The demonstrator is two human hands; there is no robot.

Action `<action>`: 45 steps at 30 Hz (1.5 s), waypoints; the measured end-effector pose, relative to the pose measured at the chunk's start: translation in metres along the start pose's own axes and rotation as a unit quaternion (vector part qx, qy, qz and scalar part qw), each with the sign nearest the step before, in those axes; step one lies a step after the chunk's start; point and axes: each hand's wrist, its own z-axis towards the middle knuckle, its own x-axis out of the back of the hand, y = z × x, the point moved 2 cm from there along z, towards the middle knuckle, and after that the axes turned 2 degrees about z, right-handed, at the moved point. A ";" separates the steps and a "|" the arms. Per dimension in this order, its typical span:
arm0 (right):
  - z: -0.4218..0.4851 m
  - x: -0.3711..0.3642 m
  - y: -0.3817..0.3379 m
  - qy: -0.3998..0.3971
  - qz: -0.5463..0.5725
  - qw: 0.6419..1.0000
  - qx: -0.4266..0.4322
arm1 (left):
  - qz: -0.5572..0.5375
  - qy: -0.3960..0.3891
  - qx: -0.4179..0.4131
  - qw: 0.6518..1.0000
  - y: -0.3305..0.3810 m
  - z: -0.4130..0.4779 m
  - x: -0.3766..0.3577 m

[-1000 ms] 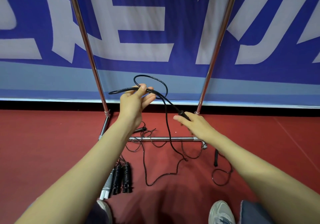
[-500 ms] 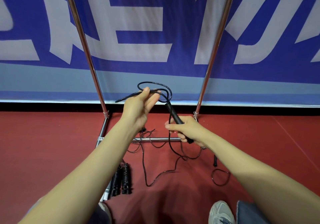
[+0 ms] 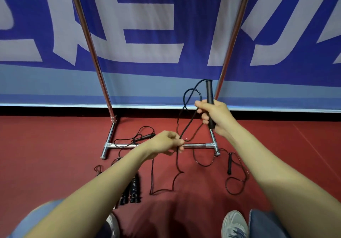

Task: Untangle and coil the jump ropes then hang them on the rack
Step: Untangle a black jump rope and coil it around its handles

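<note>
Showing, largest of all, a blue banner (image 3: 147, 75) with big white characters spanning the background, and beneath it a red floor (image 3: 46, 154).

Showing next a chrome rack (image 3: 88, 40), with two uprights rising out of view and a base crossbar (image 3: 195, 146) lying on the floor between the two forearms.

Gripping the black handle (image 3: 209, 92) of a jump rope (image 3: 186, 97) in the right hand (image 3: 217, 114), with the fingers (image 3: 200, 106) curling round the handle's lower half. Holding that handle nearly upright, in front of the rack's right upright.

Pinching the same rope's cord in the left hand (image 3: 164, 143), lower and nearer the camera, with the fingers (image 3: 180, 142) pressing together on the cord just above the crossbar.

Leaving the handle's top, looping down to the left hand, then dropping to the floor and trailing there in loose bends toward the camera.

Lying on the floor as well: a second handle (image 3: 145, 137) with thin cord behind the crossbar; a third handle (image 3: 229, 165) with a cord loop just right of the rack's right foot; a bundle of ribbed black handles (image 3: 133, 191) beside the left forearm.

Showing, at the bottom edge, a grey shoe (image 3: 233, 224).
</note>
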 end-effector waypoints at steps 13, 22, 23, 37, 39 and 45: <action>-0.025 -0.025 0.021 -0.213 -0.123 0.966 -0.082 | -0.409 0.220 -0.125 0.876 0.054 -0.006 0.028; -0.029 -0.024 0.012 -0.220 -0.154 0.962 -0.040 | -0.397 0.257 -0.106 0.874 0.045 -0.006 0.036; -0.028 -0.024 0.011 -0.204 -0.141 0.968 -0.023 | -0.360 0.233 -0.080 0.900 0.042 -0.005 0.026; -0.017 -0.018 -0.003 -0.139 -0.135 0.980 0.045 | 0.060 0.101 -0.088 0.989 -0.002 -0.002 -0.007; -0.015 -0.016 -0.001 -0.123 -0.145 0.981 0.035 | -0.054 0.159 -0.100 0.981 0.010 -0.004 -0.001; -0.025 -0.021 0.012 -0.203 -0.251 0.946 0.000 | -0.333 0.214 -0.154 0.905 0.049 -0.017 0.028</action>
